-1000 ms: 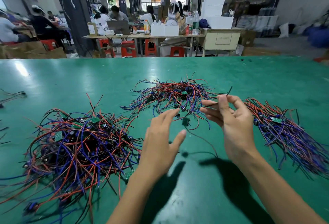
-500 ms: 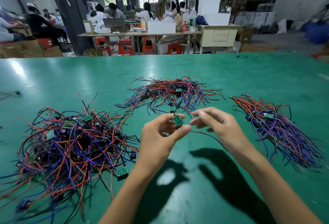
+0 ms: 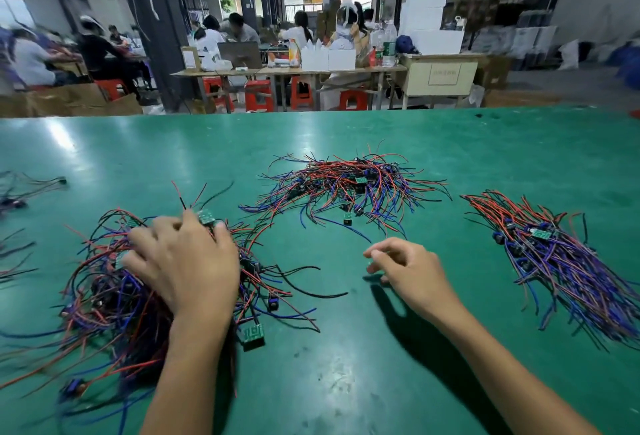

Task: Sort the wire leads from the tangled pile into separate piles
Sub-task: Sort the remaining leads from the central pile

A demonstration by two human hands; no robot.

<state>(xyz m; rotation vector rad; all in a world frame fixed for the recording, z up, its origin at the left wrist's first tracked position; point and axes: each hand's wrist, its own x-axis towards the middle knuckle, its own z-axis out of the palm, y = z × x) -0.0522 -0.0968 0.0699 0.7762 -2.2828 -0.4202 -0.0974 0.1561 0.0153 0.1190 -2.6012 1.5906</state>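
Both hands have parted since a moment ago, when they met over one small board at the middle of the table: the left hand (image 3: 187, 261) has gone out to the tangled pile (image 3: 114, 296) at about eight o'clock, and the right hand (image 3: 403, 266) has dropped low over the green table (image 3: 346, 382) near the centre. The left hand lies across the top of the tangle with fingers spread and dug in among the wires, a small green board (image 3: 207, 217) showing just past its fingertips; I cannot tell whether anything is pinched yet, but it looks to be feeling for the next lead. The right hand hangs loosely curled and appears to hold nothing, probably waiting to take a wire end once one comes free. Two sorted piles sit apart, so they cannot mix: a looser red-and-blue pile (image 3: 349, 185) at twelve o'clock and a combed, mostly purple pile (image 3: 557, 258) at three o'clock. A few stray wires (image 3: 20, 192) lie at nine o'clock.
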